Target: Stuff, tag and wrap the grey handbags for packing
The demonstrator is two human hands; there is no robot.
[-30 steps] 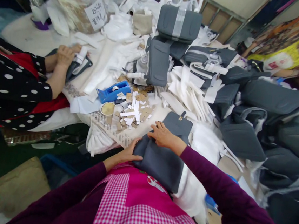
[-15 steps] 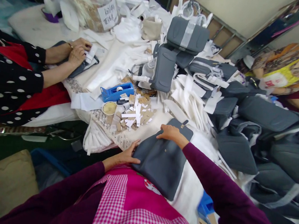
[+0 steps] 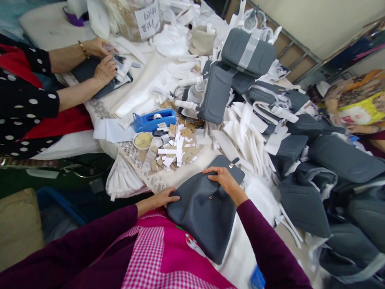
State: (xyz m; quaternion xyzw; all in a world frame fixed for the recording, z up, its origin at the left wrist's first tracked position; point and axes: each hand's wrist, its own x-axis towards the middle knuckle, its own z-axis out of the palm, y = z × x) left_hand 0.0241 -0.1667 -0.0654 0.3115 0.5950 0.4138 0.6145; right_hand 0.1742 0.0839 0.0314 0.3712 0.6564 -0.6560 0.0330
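A dark grey leather bag [image 3: 202,213] lies at the table's near edge against the apron. Its flap, with a small gold-coloured clasp [image 3: 231,165], is folded back toward the far side, and a small round stud shows on the front panel. My left hand [image 3: 163,198] pinches the bag's left edge, its thumb on top and the other fingers partly hidden. My right hand [image 3: 223,180] grips the edge of the bag's mouth just below the flap, fingers curled over it. The leather between the hands is creased.
Left of the bag are loose paper and card pieces [image 3: 177,150], a round tub [image 3: 143,140] and a blue tape dispenser [image 3: 154,121]. Finished-looking grey bags [image 3: 344,152] pile up at right. A co-worker's hands [image 3: 103,65] handle another grey piece at left; another person is far right.
My left hand has shifted slightly left on the bag's edge. The bag's front panel has become more creased and its lower corner has moved a little toward me.
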